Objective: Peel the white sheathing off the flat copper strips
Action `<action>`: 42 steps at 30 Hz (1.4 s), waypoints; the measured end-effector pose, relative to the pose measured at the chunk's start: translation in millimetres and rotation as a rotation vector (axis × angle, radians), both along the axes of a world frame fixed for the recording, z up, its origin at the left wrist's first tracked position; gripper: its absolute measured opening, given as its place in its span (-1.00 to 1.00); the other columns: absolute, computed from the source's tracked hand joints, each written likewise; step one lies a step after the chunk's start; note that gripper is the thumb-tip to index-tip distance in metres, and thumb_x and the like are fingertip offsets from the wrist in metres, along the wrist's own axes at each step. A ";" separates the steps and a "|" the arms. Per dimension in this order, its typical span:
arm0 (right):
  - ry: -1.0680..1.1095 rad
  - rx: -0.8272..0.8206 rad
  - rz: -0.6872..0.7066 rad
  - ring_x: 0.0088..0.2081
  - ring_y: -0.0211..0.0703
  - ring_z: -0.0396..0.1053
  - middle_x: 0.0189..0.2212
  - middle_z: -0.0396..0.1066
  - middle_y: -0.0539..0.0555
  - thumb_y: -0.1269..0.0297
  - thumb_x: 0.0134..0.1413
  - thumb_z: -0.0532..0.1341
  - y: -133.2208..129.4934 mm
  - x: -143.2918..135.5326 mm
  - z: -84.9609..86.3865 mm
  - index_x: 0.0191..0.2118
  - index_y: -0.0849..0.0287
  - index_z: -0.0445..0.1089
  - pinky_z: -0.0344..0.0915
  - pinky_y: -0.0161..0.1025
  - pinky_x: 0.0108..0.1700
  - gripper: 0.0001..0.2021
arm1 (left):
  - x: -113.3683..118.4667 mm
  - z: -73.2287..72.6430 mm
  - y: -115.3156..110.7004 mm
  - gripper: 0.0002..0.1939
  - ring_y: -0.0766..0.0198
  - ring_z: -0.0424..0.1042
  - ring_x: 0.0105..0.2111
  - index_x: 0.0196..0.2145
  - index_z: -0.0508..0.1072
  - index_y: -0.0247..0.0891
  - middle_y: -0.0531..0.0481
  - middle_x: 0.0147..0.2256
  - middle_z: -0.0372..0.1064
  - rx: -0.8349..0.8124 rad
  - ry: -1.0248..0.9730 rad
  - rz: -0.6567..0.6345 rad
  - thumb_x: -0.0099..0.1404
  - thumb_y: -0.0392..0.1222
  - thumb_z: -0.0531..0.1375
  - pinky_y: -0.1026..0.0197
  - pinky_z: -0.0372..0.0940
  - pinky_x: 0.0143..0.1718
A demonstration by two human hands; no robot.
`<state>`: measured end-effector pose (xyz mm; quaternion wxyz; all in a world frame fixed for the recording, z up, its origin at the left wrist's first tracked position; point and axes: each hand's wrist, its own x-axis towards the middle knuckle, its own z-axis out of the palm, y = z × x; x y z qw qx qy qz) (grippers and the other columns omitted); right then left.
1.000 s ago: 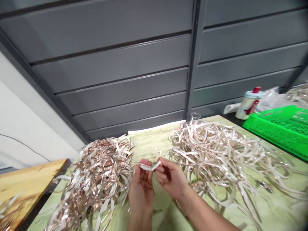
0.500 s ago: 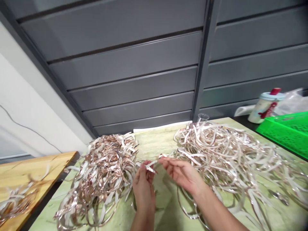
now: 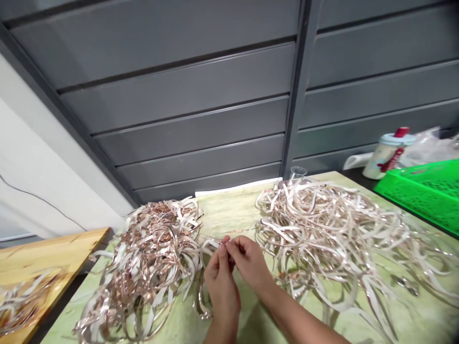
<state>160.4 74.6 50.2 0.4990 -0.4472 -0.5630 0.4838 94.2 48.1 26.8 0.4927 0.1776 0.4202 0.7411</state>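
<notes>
In the middle of the head view my two hands meet, fingertips together over the table. My left hand [image 3: 223, 289] is closed in a pinch on a narrow white and shiny strip [image 3: 211, 241], whose visible part curves off to the left. The fingers of my right hand [image 3: 251, 265] are pinched against the left fingertips; what lies between them is hidden. Close on the left is a tangled heap of rose-gold and white strips [image 3: 154, 253]. To the right spreads a second heap of paler, looser strips [image 3: 322, 224].
The pale green table [image 3: 225, 210] backs onto grey panels [image 3: 201, 119]. At its far edge stands a clear cup [image 3: 297, 172]. On the right are a light tumbler [image 3: 382, 155] and a green crate [image 3: 426, 191]. A wooden table [image 3: 53, 253] with more strips adjoins on the left.
My right hand has moved left and its fingers have closed in against my left fingertips. The short shiny end that stuck out between the hands is now covered.
</notes>
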 end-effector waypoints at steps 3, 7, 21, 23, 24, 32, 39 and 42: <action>0.016 0.059 -0.036 -0.54 -0.22 0.20 -0.63 0.25 -0.06 0.13 0.16 0.21 -2.5 0.2 0.4 -0.53 0.13 0.27 0.09 -0.28 -0.47 -0.70 | -2.4 4.2 -0.9 -0.69 0.16 0.55 -0.19 -0.19 0.59 -0.32 -0.17 -0.21 0.58 -0.009 -0.048 0.027 0.18 -0.06 0.33 0.19 0.42 -0.13; 0.318 -0.076 0.025 -0.56 -0.28 0.12 -0.64 0.19 -0.09 0.11 0.12 0.24 -5.5 -1.3 1.2 -0.57 0.14 0.23 0.05 -0.30 -0.50 -0.67 | -5.0 13.9 -0.6 -0.81 0.23 0.57 -0.35 -0.30 0.60 -0.35 -0.15 -0.32 0.58 -0.027 -0.170 0.041 0.14 -0.19 0.35 0.28 0.45 -0.29; 0.781 -0.249 -0.002 -0.64 -0.38 -0.18 -0.69 0.02 -0.18 0.08 0.09 0.29 -7.0 -7.2 3.3 -0.56 0.14 0.14 -0.17 -0.34 -0.58 -0.61 | -9.9 19.7 -2.0 -0.81 0.26 0.56 -0.30 -0.35 0.57 -0.36 -0.14 -0.32 0.56 -0.024 -0.395 -0.060 0.33 -0.23 0.19 0.28 0.46 -0.21; 0.683 -0.173 0.017 -0.62 -0.37 -0.09 -0.67 0.06 -0.15 0.10 0.14 0.27 -9.4 -6.1 3.2 -0.57 0.16 0.18 -0.09 -0.34 -0.55 -0.61 | -8.7 15.7 -5.1 -0.87 0.25 0.55 -0.28 -0.34 0.58 -0.33 -0.12 -0.29 0.56 0.025 -0.286 -0.063 0.18 -0.20 0.33 0.28 0.44 -0.21; 0.650 -0.151 0.034 -0.61 -0.37 -0.06 -0.67 0.07 -0.15 0.10 0.16 0.26 -9.9 -4.9 3.3 -0.57 0.17 0.20 -0.07 -0.33 -0.53 -0.62 | -8.9 13.8 -6.3 -0.84 0.26 0.55 -0.29 -0.34 0.58 -0.33 -0.11 -0.30 0.56 0.033 -0.224 -0.062 0.11 -0.22 0.39 0.30 0.43 -0.22; 0.413 -0.443 0.293 -0.55 -0.31 0.25 -0.38 0.55 0.16 0.11 -0.07 0.39 13.1 35.6 2.5 -0.33 0.25 0.51 0.05 -0.36 -0.52 -0.72 | -30.3 8.9 2.0 -0.75 0.39 0.42 -0.53 -0.48 0.51 -0.31 0.04 -0.49 0.49 0.009 -0.018 0.085 0.02 -0.09 0.42 0.37 0.31 -0.47; -0.151 0.001 -0.102 -0.21 0.05 0.41 -0.20 0.53 0.15 0.07 -0.11 0.36 37.4 53.0 -19.2 -0.21 0.10 0.49 0.27 -0.17 -0.24 -0.68 | -24.4 3.3 16.9 -0.71 0.33 0.37 -0.52 -0.49 0.52 -0.31 0.02 -0.53 0.42 0.035 0.103 0.124 0.13 0.00 0.34 0.27 0.32 -0.42; -0.218 0.074 0.109 -0.36 -0.03 0.36 -0.44 0.44 0.07 0.00 0.07 0.23 23.5 35.4 -24.0 -0.37 0.08 0.43 0.25 -0.21 -0.34 -0.75 | -15.6 1.3 17.0 -0.73 0.27 0.40 -0.45 -0.46 0.56 -0.31 -0.03 -0.48 0.46 0.049 0.183 0.117 0.16 -0.02 0.31 0.25 0.32 -0.36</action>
